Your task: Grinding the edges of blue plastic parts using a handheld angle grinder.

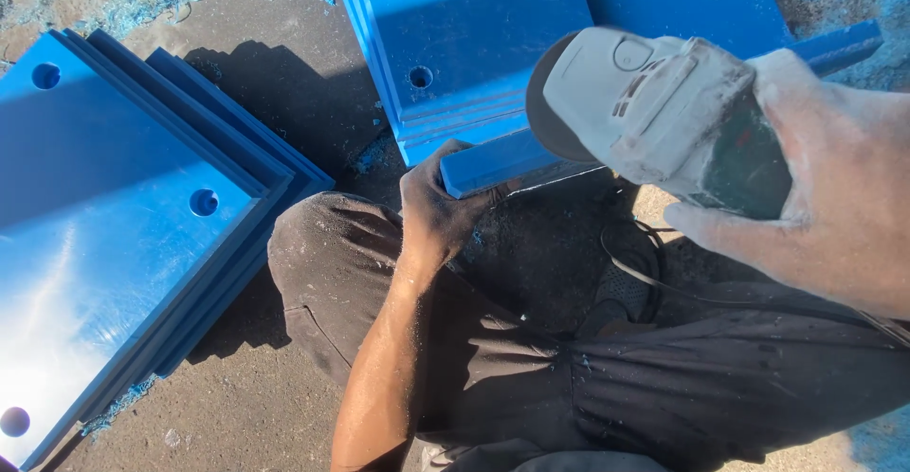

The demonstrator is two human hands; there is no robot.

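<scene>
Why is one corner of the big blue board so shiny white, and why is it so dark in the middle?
In the head view, hard sunlight bounces off the stacked blue plates, washing their lower left corner out white. The person's shadow darkens the ground and the dark trousers. The dusty right hand and grinder, close to the camera, look oversized; the left hand grips a blue bar.

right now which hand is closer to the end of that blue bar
Left. The left hand grips the near end of the blue bar. The right hand holds the dusty angle grinder above the bar, not touching it.

bare dusty arms, dust-coated hands, dark dusty trousers (493, 358).
</scene>
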